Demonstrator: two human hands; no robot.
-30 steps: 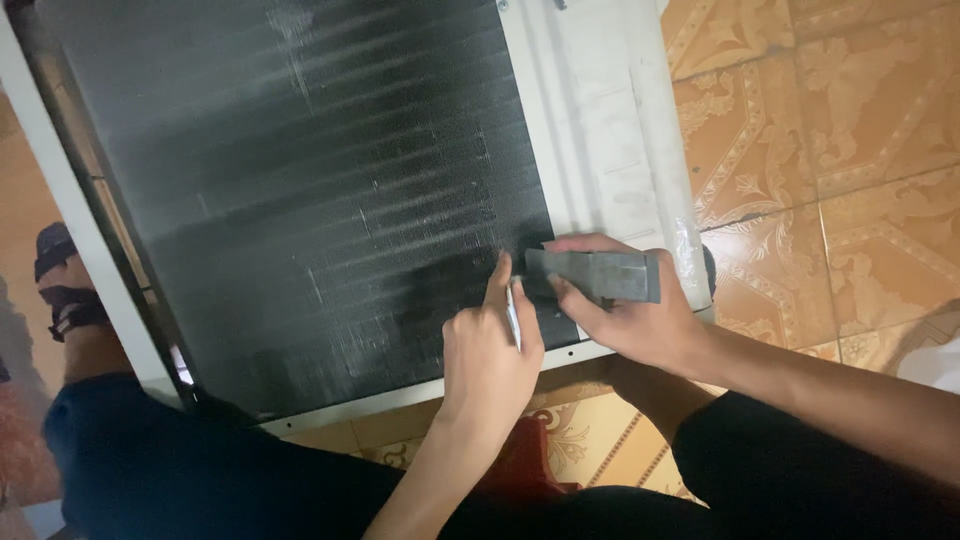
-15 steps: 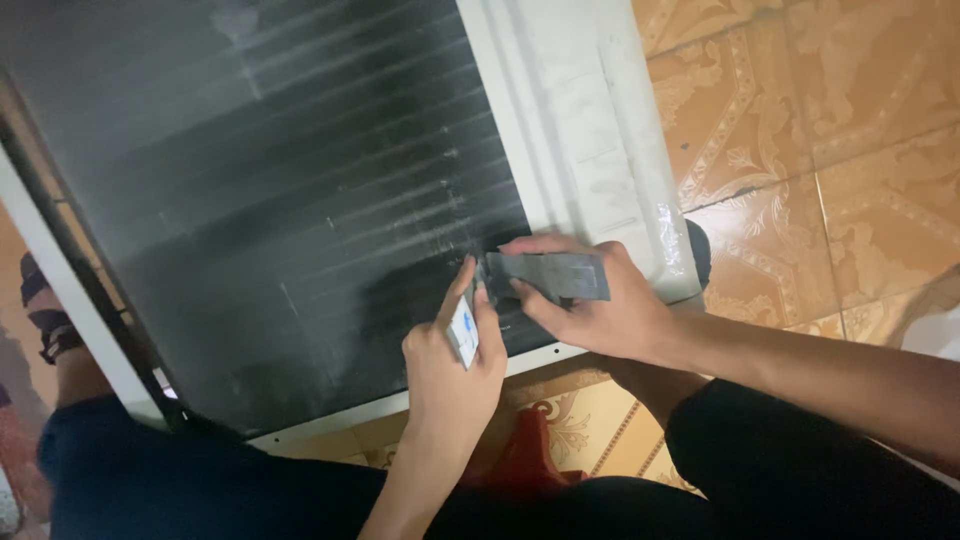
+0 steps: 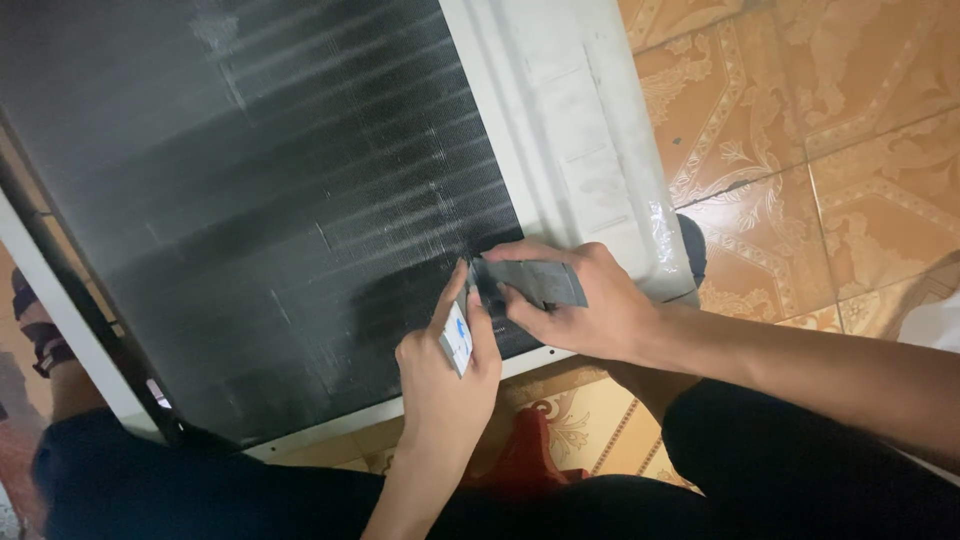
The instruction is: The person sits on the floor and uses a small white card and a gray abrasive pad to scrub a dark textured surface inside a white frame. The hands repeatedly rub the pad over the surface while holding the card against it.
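Observation:
A large white-framed air-conditioner unit (image 3: 590, 130) lies tilted on the floor, its dark finned coil (image 3: 270, 190) facing up. My right hand (image 3: 585, 305) holds a flat grey fin comb (image 3: 535, 282) pressed against the lower right part of the fins. My left hand (image 3: 445, 375) is just beside it, fingers closed around a small white and blue card (image 3: 457, 340), thumb tip touching the fins next to the grey comb.
Orange patterned floor tiles (image 3: 800, 150) lie to the right. A red object (image 3: 520, 455) sits on the floor between my dark-trousered legs (image 3: 770, 470). A foot in a sandal (image 3: 35, 335) shows at the left edge.
The view has shifted so the unit sits more to the right. My left hand has turned, so the white card in it now shows. The right hand keeps the grey comb on the fins.

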